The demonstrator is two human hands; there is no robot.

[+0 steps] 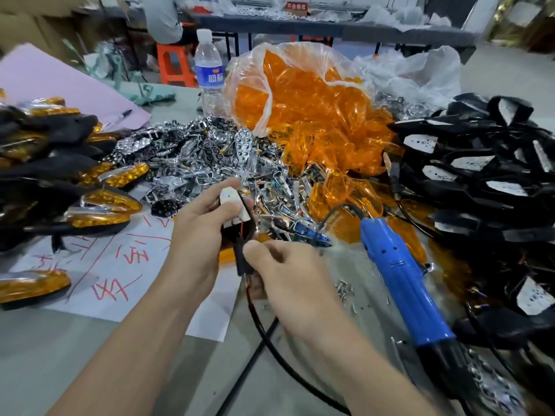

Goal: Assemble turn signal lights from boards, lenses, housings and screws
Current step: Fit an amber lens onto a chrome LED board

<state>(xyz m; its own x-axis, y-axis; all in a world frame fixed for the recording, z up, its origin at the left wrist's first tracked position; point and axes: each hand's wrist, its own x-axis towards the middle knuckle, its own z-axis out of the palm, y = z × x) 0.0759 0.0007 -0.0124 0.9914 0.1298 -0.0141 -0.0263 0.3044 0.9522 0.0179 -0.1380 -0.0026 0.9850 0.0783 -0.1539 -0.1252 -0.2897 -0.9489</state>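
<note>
Curling round the housing (229, 232) is the left hand (195, 235); the right hand (288, 274) pinches its lead (240, 261).

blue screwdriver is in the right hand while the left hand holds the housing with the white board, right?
Not quite. In the head view the blue screwdriver lies on the table beside the right hand, which pinches the black lead instead. The left hand does hold the housing with the white board.
</note>
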